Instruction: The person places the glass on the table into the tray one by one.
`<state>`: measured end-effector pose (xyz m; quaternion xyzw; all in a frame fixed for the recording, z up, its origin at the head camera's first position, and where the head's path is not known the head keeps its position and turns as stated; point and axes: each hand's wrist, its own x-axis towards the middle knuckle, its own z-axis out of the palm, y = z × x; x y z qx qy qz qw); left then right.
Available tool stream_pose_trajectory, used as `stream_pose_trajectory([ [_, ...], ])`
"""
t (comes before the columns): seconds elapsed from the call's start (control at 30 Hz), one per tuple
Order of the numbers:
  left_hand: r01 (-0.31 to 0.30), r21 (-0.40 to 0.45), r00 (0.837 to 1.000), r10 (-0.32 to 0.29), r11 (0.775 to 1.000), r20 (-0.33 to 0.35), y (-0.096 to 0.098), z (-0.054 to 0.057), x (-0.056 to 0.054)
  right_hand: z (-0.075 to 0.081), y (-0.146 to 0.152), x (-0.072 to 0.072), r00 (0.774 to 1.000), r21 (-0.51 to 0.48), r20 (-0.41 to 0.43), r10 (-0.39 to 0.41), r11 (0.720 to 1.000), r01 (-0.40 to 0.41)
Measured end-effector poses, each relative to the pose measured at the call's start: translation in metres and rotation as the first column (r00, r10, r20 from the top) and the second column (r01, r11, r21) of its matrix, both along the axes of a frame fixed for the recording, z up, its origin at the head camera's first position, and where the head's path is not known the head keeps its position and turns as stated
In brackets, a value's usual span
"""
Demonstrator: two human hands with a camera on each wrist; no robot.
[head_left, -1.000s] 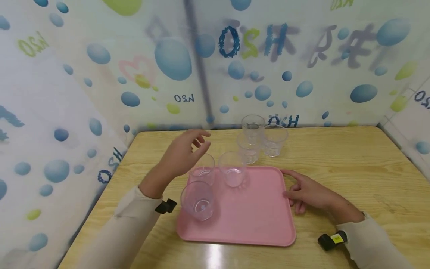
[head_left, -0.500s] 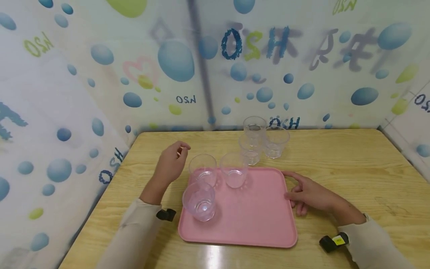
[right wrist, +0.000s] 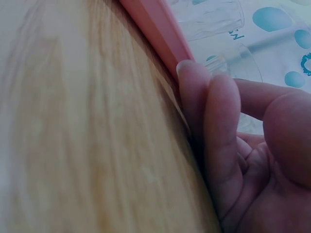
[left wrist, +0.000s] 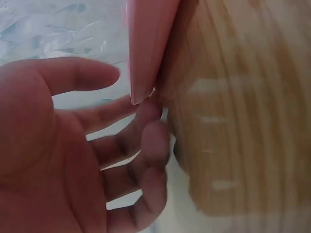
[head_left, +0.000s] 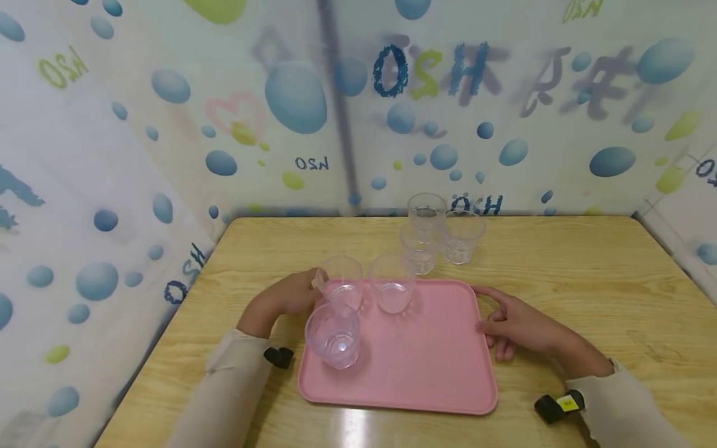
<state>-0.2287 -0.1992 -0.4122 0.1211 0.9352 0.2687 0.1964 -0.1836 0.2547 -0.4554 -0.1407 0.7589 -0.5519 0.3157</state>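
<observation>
Bright, even light fills the head view, with white glare on the wooden tabletop [head_left: 354, 428] nearer the body, between left hand [head_left: 288, 294] and right hand [head_left: 521, 325]. The left wrist view blurs past the fingertips [left wrist: 155, 143]; the right wrist view looks dimmer, bluish, soft.

On the pink rectangular plastic tray [head_left: 422, 361], transparent round-rimmed cups [head_left: 393, 298] block nine to twelve o'clock. There is room at five.
</observation>
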Motion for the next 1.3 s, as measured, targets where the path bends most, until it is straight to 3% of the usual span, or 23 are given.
stream_pose_trajectory([
  [0.23, 0.122, 0.015, 0.992, -0.122, 0.992, -0.019, 0.003, -0.001, 0.002, -0.001, 0.002, 0.002, 1.0, -0.016, -0.006, 0.008, 1.0, -0.009],
  [0.4, 0.172, 0.047, 0.984, -0.17, 0.984, -0.05, 0.003, -0.004, 0.003, 0.001, 0.003, 0.002, 1.0, -0.021, -0.006, 0.014, 1.0, -0.014],
  [0.63, 0.157, 0.041, 0.985, -0.153, 0.987, -0.084, 0.004, -0.008, -0.002, 0.004, 0.004, 0.001, 1.0, -0.03, -0.008, -0.004, 1.0, 0.004],
  [0.9, 0.18, 0.008, 0.977, -0.178, 0.984, -0.115, 0.004, -0.006, -0.004, 0.006, 0.002, 0.001, 1.0, -0.034, -0.012, -0.013, 0.999, 0.012],
  [1.2, 0.222, 0.06, 0.975, -0.22, 0.973, -0.037, 0.0, -0.008, -0.006, 0.007, 0.003, 0.001, 1.0, -0.047, 0.0, -0.024, 0.999, 0.024],
  [1.3, 0.208, 0.08, 0.978, -0.209, 0.975, -0.003, -0.003, -0.011, -0.005, 0.007, 0.003, 0.001, 0.997, -0.029, -0.015, -0.074, 0.997, 0.074],
])
